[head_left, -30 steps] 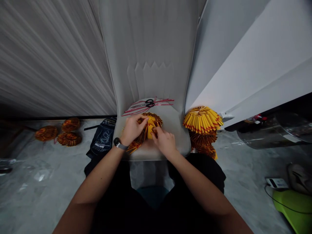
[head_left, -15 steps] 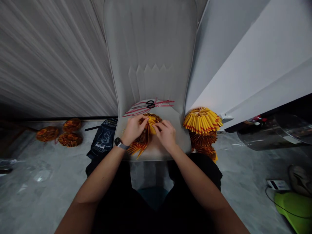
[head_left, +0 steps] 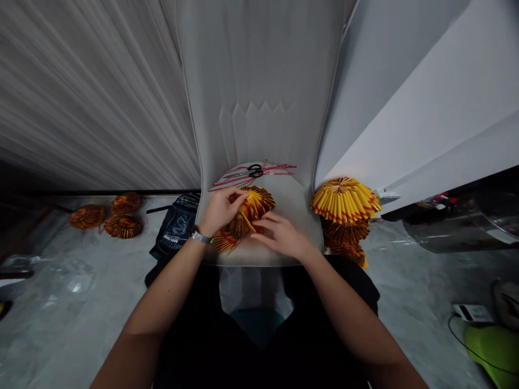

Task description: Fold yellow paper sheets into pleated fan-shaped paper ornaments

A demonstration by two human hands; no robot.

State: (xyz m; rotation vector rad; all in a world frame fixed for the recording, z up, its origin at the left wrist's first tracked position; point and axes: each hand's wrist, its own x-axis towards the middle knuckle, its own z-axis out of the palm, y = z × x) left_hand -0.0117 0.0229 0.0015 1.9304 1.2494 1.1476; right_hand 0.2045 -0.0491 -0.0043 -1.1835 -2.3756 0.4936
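A pleated gold-and-yellow paper piece (head_left: 259, 201) lies fanned out on the seat of a grey chair (head_left: 300, 216). At its upper left, my left hand (head_left: 224, 209) pinches a fold between thumb and fingers. My right hand (head_left: 279, 233) is at the right side of the piece, its fingers spread and nothing gripped between them. Behind the paper, black-handled scissors (head_left: 255, 170) rest among red-and-white strips (head_left: 284, 167). Part of the pleats is hidden under my left hand.
Stacked yellow and orange pleated papers (head_left: 344, 200) stand right of the chair. Several round pleated pieces (head_left: 124, 227) sit on the floor at left, near a dark printed bag (head_left: 176, 224). A green object (head_left: 492, 348) lies at lower right.
My right hand has let go of the paper and spread its fingers, moving slightly toward me. More of the yellow pleats shows between my hands. The whole view has shifted a little.
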